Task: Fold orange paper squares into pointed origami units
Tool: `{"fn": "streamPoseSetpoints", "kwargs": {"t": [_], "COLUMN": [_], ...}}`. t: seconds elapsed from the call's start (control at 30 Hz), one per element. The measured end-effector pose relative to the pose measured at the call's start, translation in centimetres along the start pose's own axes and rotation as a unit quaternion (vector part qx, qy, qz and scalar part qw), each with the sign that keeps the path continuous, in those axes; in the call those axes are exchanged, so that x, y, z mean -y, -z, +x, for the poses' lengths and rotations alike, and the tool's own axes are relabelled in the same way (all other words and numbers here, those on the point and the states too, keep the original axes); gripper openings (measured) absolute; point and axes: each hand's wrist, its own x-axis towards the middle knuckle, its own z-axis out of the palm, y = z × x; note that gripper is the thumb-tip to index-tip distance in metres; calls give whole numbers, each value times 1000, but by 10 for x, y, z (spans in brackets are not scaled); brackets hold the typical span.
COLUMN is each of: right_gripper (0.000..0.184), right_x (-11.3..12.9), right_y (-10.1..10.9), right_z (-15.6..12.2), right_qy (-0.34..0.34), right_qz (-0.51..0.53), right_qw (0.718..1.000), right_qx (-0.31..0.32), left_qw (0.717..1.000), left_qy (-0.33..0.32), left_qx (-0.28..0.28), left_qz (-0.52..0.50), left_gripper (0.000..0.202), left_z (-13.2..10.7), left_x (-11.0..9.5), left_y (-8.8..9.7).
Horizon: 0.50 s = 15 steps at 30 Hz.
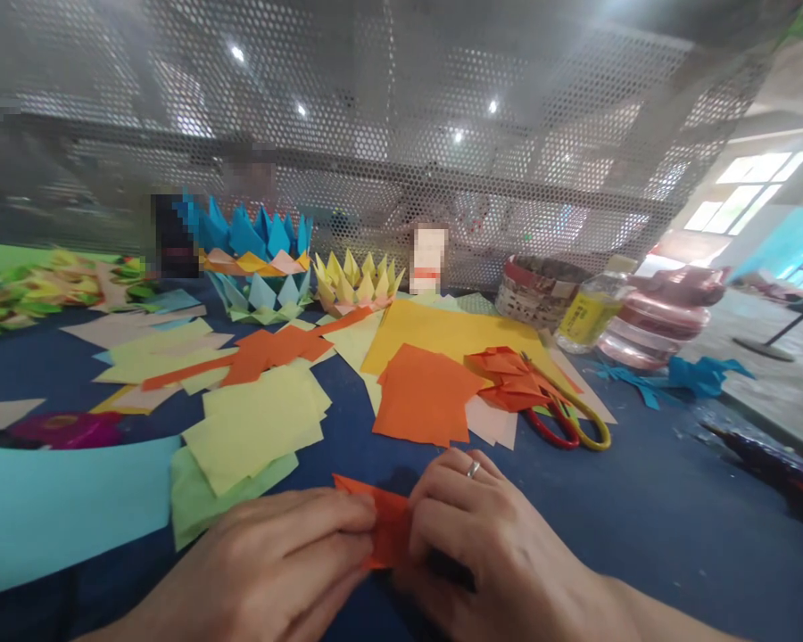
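Between my hands, near the front of the blue tabletop, is a folded piece of orange paper [389,535]. My left hand [268,562] grips its left side, fingers pressed together over it. On its right side my right hand [472,526], with a ring on one finger, pinches the paper; the fingertips are partly hidden. Just beyond lies a stack of orange paper squares [425,401]. Folded orange paper pieces [509,374] rest beside it, next to scissors [568,428] with red and yellow handles. Pale yellow paper squares [254,428] lie beyond my left hand.
Blue, orange and yellow folded-paper rings [260,294] [358,281] stand at the back. A round basket [539,290], a bottle with a yellow label [589,312] and a pink translucent container [659,321] stand back right. A dark glue gun [769,459] lies far right. Light blue paper [73,508] lies left.
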Motion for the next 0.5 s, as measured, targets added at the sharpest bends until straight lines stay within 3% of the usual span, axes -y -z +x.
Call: {"fn": "streamPoseSetpoints", "kwargs": {"t": [0.27, 0.5], "right_gripper": [31, 25], "right_x": [2, 6], "right_y": [1, 6], "right_z": [-3, -1], "right_qy": [-94, -144], "right_qz": [80, 72], "right_qw": [992, 986], "right_qx": [26, 43], "left_qw": [969, 947], "left_qy": [122, 231], "left_qx": [45, 45], "left_qz": [-210, -220], "left_gripper": [18, 20], "left_z": [0, 6], "left_x": [2, -4], "left_y": [-4, -1]}}
